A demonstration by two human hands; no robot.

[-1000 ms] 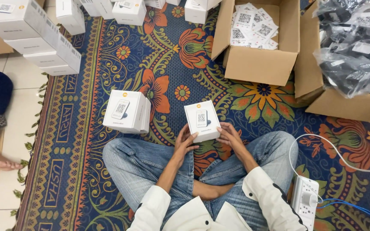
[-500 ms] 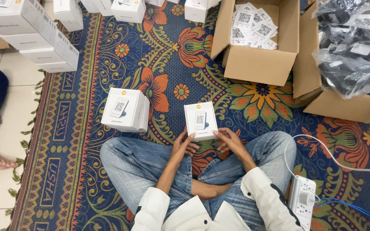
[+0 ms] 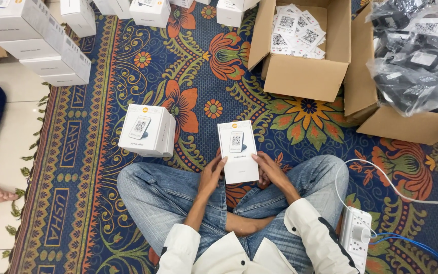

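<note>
Both hands, left hand (image 3: 213,175) and right hand (image 3: 271,170), held a grip on the white product box (image 3: 237,150), face up for viewing, above the patterned carpet (image 3: 198,76).

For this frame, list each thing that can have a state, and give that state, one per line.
White box in hands: closed, held flat above the lap.
Left hand: grip on the box's left edge.
Right hand: grip on its right edge.
Second white box: closed, resting on the rug.
Cardboard carton: open, holding printed cards.
Power strip: white plug inserted.
</note>
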